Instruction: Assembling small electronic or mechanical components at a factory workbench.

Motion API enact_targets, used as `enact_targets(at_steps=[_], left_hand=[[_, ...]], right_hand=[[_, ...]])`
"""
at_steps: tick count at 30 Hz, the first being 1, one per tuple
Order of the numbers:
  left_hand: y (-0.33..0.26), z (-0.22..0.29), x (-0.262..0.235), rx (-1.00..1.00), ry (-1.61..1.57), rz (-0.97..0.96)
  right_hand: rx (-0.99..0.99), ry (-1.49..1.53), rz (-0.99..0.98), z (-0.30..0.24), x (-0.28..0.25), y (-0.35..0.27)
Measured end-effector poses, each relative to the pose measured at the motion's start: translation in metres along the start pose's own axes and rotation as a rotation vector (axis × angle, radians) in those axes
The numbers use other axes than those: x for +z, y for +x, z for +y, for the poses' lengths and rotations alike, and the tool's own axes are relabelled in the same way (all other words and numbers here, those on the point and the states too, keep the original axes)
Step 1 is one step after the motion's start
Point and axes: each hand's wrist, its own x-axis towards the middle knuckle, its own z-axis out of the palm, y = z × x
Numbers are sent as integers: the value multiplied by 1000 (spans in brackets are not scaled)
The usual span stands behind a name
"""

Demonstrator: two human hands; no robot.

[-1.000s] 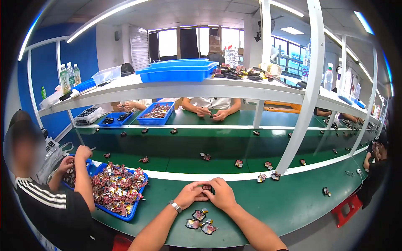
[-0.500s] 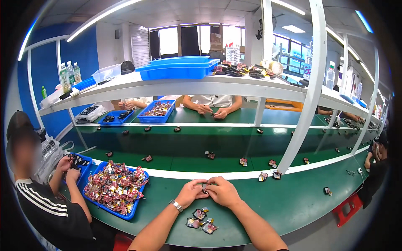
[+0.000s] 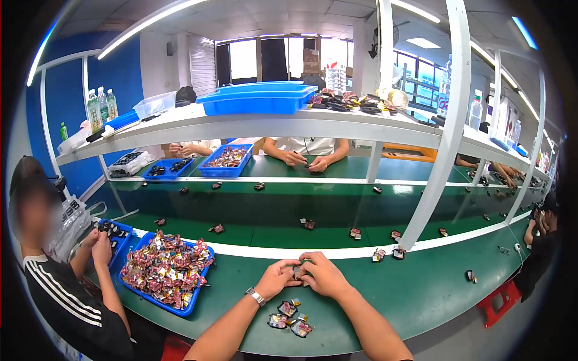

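Note:
My left hand (image 3: 278,278) and my right hand (image 3: 323,275) meet over the green table near its white inner edge. Between their closed fingers sits a small dark electronic part (image 3: 297,274), mostly covered by the fingertips. On the tabletop between my forearms lie several small electronic assemblies (image 3: 289,309) with black casings, reddish-pink pieces and yellow-silver tabs. To the left of my hands, a blue tray (image 3: 188,310) is heaped with reddish small electronic pieces (image 3: 165,271).
A conveyor belt (image 3: 265,210) beyond the white edge carries scattered assemblies. A white post (image 3: 436,150) rises at right, below a shelf (image 3: 337,123) bearing blue trays (image 3: 256,99). A person (image 3: 66,289) works at left, another (image 3: 307,150) across. A red stool (image 3: 500,301) stands right.
The assemblies on the belt have shifted slightly to the right. My fingers have adjusted a little around the small part. The person at left has brought both hands together.

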Motion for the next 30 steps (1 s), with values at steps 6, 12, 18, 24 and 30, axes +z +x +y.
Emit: enact_targets(at_steps=[6,12,18,24,30], left_hand=[[0,-1,-2,1,-29,-43],[-1,1,-5,40,6,-148],[0,0,-5,-4,16,-133],[1,-3,-6,-9,11,-99],[1,-2,-7,-15,-20,-76]], right_hand=[[43,36,-8,5,6,-4],[128,133,43,5,9,-6],[128,220,-5,8,8,-10],[99,224,16,5,10,-11],[148,128,112,-4,15,-10]])
